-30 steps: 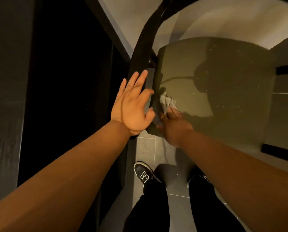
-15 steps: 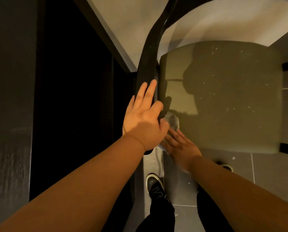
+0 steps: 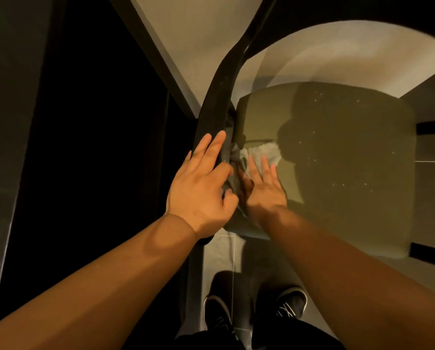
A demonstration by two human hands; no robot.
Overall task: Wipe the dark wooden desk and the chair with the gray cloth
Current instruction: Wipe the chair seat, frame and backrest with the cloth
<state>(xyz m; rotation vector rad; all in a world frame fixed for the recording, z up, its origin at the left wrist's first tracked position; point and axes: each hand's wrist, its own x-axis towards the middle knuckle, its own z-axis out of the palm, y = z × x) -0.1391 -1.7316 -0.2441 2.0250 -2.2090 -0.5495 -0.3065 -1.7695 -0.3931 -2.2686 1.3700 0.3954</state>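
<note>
head view: a person bends over the chair [image 3: 337, 160]. the gray cloth [image 3: 260, 151] is bunched at the seat's nine o'clock edge, hard against the dark curved backrest [image 3: 219, 97].

the likeliest trouble is that the crumpled cloth slides into the gap between seat and backrest, since it sits right at that seam under forward pressure. balled up like this it would also clean only a narrow strip. that could leave the pale specks [image 3: 337, 157] scattered from one to three o'clock on the seat. a hard push might also skid the chair across the tiled floor [image 3: 219, 256] if the bracing hand slips.

the left hand [image 3: 201, 188] lies along the backrest with its long fingers straight and pointing to twelve o'clock. its thumb is tucked toward the cloth, and it grips nothing that shows. the right hand [image 3: 262, 188] lies flat with straight, slightly spread fingers, pressing the cloth onto the seat. cloth pokes out past its fingertips toward one o'clock. both forearms reach in from six o'clock, above a pair of dark shoes [image 3: 287, 304].

a dark panel [image 3: 97, 147] fills nine o'clock; whether it is the desk cannot be told.
</note>
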